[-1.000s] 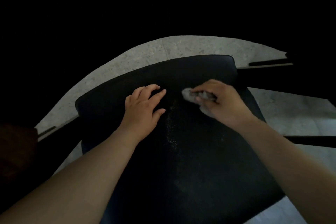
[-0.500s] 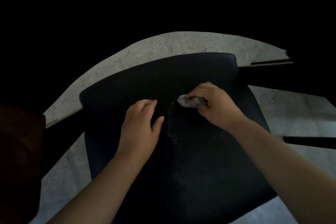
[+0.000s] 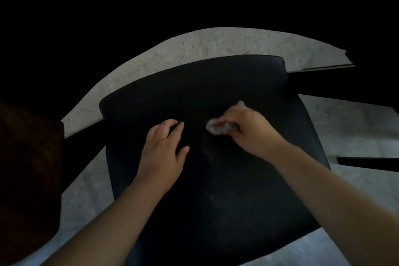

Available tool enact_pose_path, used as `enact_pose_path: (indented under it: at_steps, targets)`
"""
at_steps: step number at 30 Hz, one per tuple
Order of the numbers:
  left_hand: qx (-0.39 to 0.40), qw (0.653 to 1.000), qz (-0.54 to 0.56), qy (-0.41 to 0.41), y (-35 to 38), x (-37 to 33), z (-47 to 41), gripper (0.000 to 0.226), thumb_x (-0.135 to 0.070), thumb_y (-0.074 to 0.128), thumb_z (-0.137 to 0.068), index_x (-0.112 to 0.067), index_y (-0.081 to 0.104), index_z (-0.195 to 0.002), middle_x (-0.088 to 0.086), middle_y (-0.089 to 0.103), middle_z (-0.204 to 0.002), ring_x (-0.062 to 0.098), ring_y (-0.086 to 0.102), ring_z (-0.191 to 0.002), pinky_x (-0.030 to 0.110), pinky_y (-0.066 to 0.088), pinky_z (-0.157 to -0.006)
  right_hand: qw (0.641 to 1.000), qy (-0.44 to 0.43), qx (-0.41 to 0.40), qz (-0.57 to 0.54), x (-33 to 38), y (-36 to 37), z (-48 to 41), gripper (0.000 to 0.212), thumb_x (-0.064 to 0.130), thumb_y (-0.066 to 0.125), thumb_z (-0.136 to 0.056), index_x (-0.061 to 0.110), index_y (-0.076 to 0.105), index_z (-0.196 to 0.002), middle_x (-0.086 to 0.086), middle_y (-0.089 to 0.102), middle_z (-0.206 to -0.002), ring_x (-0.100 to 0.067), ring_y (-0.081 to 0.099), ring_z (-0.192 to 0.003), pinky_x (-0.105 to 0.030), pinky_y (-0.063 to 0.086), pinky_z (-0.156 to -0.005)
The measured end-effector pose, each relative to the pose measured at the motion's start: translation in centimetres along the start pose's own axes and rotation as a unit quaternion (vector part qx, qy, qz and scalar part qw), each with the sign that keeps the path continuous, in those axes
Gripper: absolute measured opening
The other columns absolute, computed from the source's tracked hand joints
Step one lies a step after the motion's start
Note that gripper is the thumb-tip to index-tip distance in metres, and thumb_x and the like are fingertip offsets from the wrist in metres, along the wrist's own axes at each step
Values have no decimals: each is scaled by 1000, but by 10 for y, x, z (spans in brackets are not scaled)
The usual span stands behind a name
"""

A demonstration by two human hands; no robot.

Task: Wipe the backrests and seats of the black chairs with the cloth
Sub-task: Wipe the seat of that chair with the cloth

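I see cloth (image 3: 218, 127) bunched in right hand (image 3: 250, 134), fingers curled round it, pressed on black seat (image 3: 216, 201), 12 o'clock of centre. At 9 o'clock left hand (image 3: 164, 149) rests flat, fingers loosely spread. I judge cloth soft, light: hold wad mid-bundle.

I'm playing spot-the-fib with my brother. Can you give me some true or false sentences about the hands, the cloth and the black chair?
1. The right hand holds the cloth. True.
2. The left hand holds a second cloth. False: it rests flat on the seat and holds nothing.
3. The cloth lies on the floor. False: it is pressed on the black seat.
4. Both hands are over the seat. True.
5. The floor is pale and speckled. True.
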State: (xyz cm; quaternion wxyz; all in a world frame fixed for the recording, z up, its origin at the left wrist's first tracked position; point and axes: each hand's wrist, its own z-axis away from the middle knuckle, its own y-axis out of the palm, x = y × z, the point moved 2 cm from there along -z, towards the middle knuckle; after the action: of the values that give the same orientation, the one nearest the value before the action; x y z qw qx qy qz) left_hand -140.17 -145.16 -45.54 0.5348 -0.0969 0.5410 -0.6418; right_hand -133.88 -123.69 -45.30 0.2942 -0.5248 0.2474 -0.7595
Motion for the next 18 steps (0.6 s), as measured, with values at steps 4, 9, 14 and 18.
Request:
enact_pose_path:
  at_steps: [4, 9, 14, 18]
  targets:
    - [1, 1000, 21, 4, -3, 3, 0, 60, -35, 58, -94, -21, 38, -149, -6, 30, -150, 14, 23, -138, 27, 25, -112, 997, -11, -79, -7, 6, -14, 16, 33, 4, 62, -85, 22, 71, -111, 8, 62, -104, -12, 56, -100, -19, 43, -88]
    - [3, 1000, 23, 21, -3, 7, 1, 57, -31, 59, -94, -19, 41, -147, -4, 33, -149, 15, 26, -137, 27, 27, -112, 983, 42, -179, 12, 12, 1, -46, 31, 12, 57, -93, 18, 67, -122, 0, 61, -115, -17, 53, -110, -34, 48, -95]
    - [4, 999, 42, 26, -5, 12, 0, 55, -28, 57, -96, -18, 41, -147, -6, 35, -149, 13, 28, -137, 22, 23, -110, 997, 3, -77, 7, 19, 26, -23, 31, 9, 59, -93, 23, 68, -119, 4, 62, -109, -10, 54, -103, -30, 48, -93]
    - [9, 998, 51, 26, -6, 14, 0, 53, -28, 53, -98, -18, 40, -148, -7, 33, -151, 12, 26, -139, 22, 22, -111, 1000, 2, 21, -2, 22, 14, 23, 30, 4, 61, -89, 24, 72, -110, 13, 60, -102, -5, 53, -98, -21, 44, -88]
